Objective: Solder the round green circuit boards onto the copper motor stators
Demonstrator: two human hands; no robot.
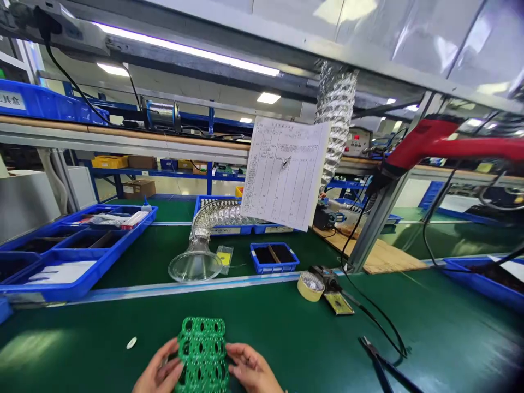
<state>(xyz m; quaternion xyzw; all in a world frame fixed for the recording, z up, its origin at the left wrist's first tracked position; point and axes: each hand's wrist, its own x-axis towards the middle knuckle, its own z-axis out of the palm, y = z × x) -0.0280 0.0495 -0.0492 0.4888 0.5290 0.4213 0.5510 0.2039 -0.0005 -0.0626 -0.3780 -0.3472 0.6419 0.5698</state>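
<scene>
A green panel of bare circuit boards [202, 349] with rows of dark oval openings is at the bottom middle of the head view. My left hand [159, 368] grips its left edge, thumb and fingers bent around the side. On the opposite edge, my right hand [254, 367] pinches the panel between thumb and fingers. The panel's lower end runs out of the frame. A small white oval piece [131, 343] lies on the green mat to the left of my left hand.
Pliers [379, 357] lie at the right, near a tape roll [311, 286] and a soldering iron stand [338, 302]. Behind the panel are a clear fume funnel [195, 265] and a blue parts bin [274, 267]. Blue trays [123, 237] stand left; a paper sheet [284, 174] hangs ahead.
</scene>
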